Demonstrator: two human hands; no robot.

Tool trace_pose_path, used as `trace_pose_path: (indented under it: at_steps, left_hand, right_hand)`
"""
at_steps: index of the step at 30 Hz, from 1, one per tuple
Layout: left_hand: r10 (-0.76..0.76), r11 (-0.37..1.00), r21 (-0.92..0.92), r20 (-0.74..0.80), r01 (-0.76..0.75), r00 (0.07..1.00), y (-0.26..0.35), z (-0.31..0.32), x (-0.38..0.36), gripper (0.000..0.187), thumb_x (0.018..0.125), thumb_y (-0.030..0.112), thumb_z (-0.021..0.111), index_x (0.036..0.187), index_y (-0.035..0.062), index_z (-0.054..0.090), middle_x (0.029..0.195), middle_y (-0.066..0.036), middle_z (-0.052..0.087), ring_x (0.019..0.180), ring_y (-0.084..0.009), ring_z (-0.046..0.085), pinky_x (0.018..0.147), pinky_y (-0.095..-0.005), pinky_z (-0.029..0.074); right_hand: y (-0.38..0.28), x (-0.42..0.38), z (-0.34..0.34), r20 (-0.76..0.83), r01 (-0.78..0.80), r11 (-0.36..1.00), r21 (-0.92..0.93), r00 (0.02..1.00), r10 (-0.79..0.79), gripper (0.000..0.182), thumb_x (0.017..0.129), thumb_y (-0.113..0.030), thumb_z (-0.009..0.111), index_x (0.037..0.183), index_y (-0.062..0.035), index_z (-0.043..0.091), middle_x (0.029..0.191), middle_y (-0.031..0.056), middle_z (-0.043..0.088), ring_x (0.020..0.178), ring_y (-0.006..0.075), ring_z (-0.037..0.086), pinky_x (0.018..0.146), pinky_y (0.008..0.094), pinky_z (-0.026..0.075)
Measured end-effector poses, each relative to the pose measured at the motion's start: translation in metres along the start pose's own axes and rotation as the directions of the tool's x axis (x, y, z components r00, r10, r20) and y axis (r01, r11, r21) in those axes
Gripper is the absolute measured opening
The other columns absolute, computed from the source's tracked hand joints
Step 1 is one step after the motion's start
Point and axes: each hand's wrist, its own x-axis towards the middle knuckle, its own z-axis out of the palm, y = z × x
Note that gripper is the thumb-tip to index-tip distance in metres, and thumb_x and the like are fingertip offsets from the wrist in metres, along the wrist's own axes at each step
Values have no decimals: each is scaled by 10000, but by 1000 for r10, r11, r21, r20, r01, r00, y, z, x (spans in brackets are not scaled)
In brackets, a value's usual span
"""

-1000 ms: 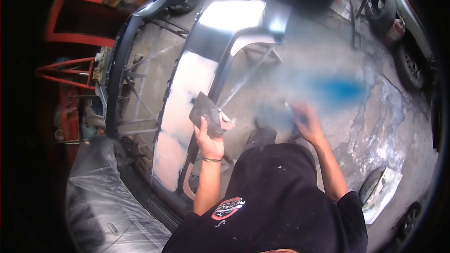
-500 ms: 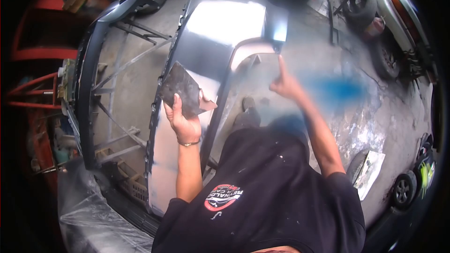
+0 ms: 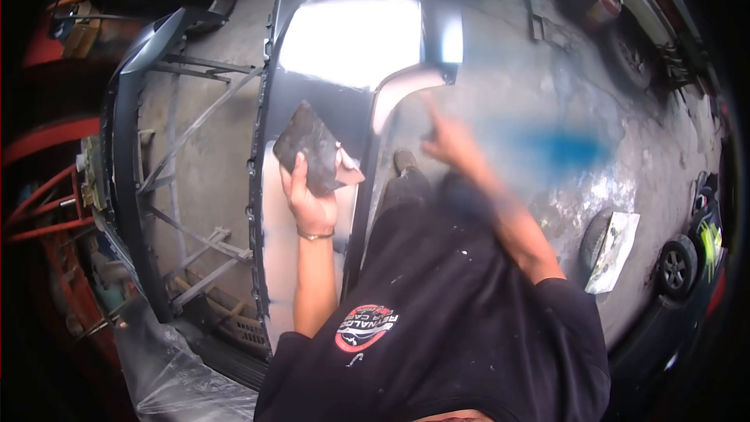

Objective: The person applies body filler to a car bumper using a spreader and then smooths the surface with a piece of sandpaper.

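Observation:
My left hand [image 3: 311,205] grips a dark grey sheet of sandpaper [image 3: 301,141], thumb on its near face. One corner of the sheet is folded and looks pinkish brown. Beneath it lies a long grey car body panel [image 3: 344,109] with pale pinkish patches and a bright glare on its far part. My right hand [image 3: 453,142], slightly blurred, points with its index finger stretched out and holds nothing visible. That fingertip is close to the panel's curved arch edge [image 3: 402,90].
Another dark curved panel [image 3: 125,148] rests on a metal stand [image 3: 195,113] at left. Clear plastic sheeting [image 3: 180,371] lies at lower left. On the right are a wheel [image 3: 673,267], a white board [image 3: 615,254] and parts of a vehicle [image 3: 664,0].
My right hand has drawn left and slightly down, away from the end of the arch edge. The left hand keeps its hold on the sandpaper. The view has shifted a little.

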Motion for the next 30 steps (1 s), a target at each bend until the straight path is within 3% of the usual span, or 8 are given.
trace_pose_path:
  at_steps: [4,9,19,22,24,26,28,30]
  left_hand:
    - [-99,995,-12,1,99,995,-8,42,36,402,1143,177,579,1499,0,522,1366,-173,672,1238,-299,702,1065,-457,598]
    - [-106,994,-15,142,109,984,-32,81,69,416,1108,70,614,1518,65,543,1398,-75,669,1247,-216,673,1070,-407,570]
    - [-36,962,263,399,-77,916,-32,130,73,377,1095,64,645,1471,42,617,1349,-54,714,1217,-152,668,1071,-326,531]
    - [-37,997,80,248,17,968,-31,120,91,358,1095,76,655,1451,50,633,1333,-49,717,1209,-151,669,1056,-322,531]
    - [183,914,321,223,-250,957,-31,88,111,406,1082,62,644,1486,65,613,1361,-75,711,1198,-224,714,1048,-364,588]
    - [25,999,28,120,-29,992,-4,90,119,337,1096,85,646,1433,74,644,1341,-59,714,1184,-185,705,1005,-364,602]
    - [72,996,30,218,-81,973,-3,71,137,349,1101,84,630,1450,77,633,1352,-73,709,1188,-201,710,993,-384,620]
    - [32,997,56,228,-46,973,-9,56,144,361,1106,82,614,1466,61,618,1354,-77,708,1203,-201,701,1022,-373,597]
  right_hand:
    - [52,-19,-33,114,-367,926,87,927,356,891,888,-253,826,1684,-127,446,1144,238,755,1091,401,728,987,485,576]
    - [-24,-65,-112,-350,177,961,214,932,-94,407,907,-174,788,1303,-76,775,1290,170,703,1233,370,660,1078,493,517]
    - [-97,-60,-149,-363,397,869,-296,795,-487,399,836,-168,811,1232,-140,783,1263,96,680,1267,344,622,1097,513,475]
    - [-83,-66,-120,-182,413,880,-233,871,-457,405,869,-183,797,1272,-153,778,1318,102,687,1288,348,621,1127,506,465]
    - [-54,-78,-87,-96,86,944,319,994,-58,415,949,-252,776,1353,-163,757,1439,77,673,1361,317,604,1163,523,453]
    - [-29,-77,-62,129,-216,559,801,973,191,486,1015,-311,740,1471,-152,697,1509,53,656,1434,267,565,1186,506,449]
    - [-26,-74,-57,265,-155,-392,907,933,244,526,1052,-287,696,1548,-120,633,1480,50,677,1416,226,577,1158,473,477]
    - [-27,-61,-49,225,-126,-317,940,926,302,557,1050,-242,688,1583,-109,599,1448,60,696,1366,223,617,1123,413,498]
